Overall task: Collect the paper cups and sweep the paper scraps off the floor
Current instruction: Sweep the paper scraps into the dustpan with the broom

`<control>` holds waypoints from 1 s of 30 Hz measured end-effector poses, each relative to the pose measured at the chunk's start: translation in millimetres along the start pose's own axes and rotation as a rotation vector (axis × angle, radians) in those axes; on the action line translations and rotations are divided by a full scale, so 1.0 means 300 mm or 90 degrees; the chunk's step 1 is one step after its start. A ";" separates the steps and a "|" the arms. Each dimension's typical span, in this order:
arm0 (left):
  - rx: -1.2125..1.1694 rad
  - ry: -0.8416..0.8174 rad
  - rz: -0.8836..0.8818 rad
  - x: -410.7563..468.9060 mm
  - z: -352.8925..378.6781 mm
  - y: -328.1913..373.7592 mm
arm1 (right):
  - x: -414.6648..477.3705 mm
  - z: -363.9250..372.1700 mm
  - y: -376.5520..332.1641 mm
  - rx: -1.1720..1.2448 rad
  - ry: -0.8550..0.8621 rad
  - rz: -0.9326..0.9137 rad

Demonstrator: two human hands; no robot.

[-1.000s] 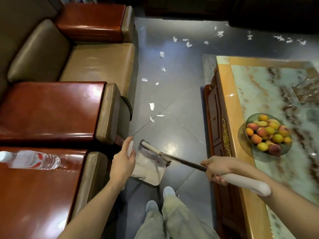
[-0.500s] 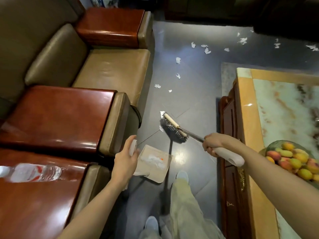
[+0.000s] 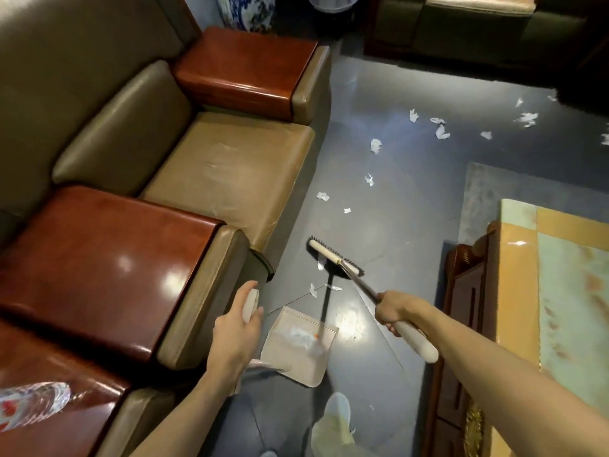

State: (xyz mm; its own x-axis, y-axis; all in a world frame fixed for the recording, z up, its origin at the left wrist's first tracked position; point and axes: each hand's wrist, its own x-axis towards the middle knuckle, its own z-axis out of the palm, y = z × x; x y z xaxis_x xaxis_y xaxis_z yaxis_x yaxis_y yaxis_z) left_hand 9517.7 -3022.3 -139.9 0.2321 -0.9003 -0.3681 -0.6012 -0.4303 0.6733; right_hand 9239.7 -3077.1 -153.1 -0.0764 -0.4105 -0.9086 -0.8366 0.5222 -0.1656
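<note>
White torn paper scraps [image 3: 375,145] dot the floor [image 3: 415,206]; left hand [image 3: 234,334] grips dustpan [image 3: 298,352], right hand [image 3: 397,308] broom [image 3: 329,254].

A sitting room or lounge: leather armchairs [image 3: 211,166], marble-topped coffee table [image 3: 560,291], porcelain vase [image 3: 247,11], tiled floor [image 3: 412,199].

Both arms forward, left hand [image 3: 235,328] tight round dustpan handle [image 3: 251,301], right hand [image 3: 393,308] round broom handle [image 3: 416,340].

Both forearms [image 3: 494,367] are bare; the legs wear pale khaki trousers [image 3: 329,435] and whitish shoes [image 3: 338,404].
</note>
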 end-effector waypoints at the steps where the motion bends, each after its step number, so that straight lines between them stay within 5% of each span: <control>1: -0.004 0.004 -0.006 -0.002 0.007 0.005 | -0.008 0.012 0.002 -0.018 -0.031 0.001; 12: -0.037 0.017 -0.018 -0.119 0.067 0.077 | -0.249 -0.006 -0.001 0.068 -0.226 0.088; 20: -0.044 -0.020 0.020 -0.213 0.040 0.027 | -0.439 -0.147 0.031 0.091 -0.093 -0.050; 30: -0.046 -0.065 0.119 -0.010 -0.016 0.179 | -0.355 -0.332 0.004 0.306 -0.017 0.012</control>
State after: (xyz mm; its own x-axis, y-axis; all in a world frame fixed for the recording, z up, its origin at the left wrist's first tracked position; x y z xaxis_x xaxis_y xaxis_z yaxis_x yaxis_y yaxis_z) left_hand 9488.3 -3043.1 -99.6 0.0408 -0.9553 -0.2926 -0.5697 -0.2629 0.7787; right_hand 9192.7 -3107.2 -18.4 -0.0695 -0.3821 -0.9215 -0.4893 0.8180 -0.3024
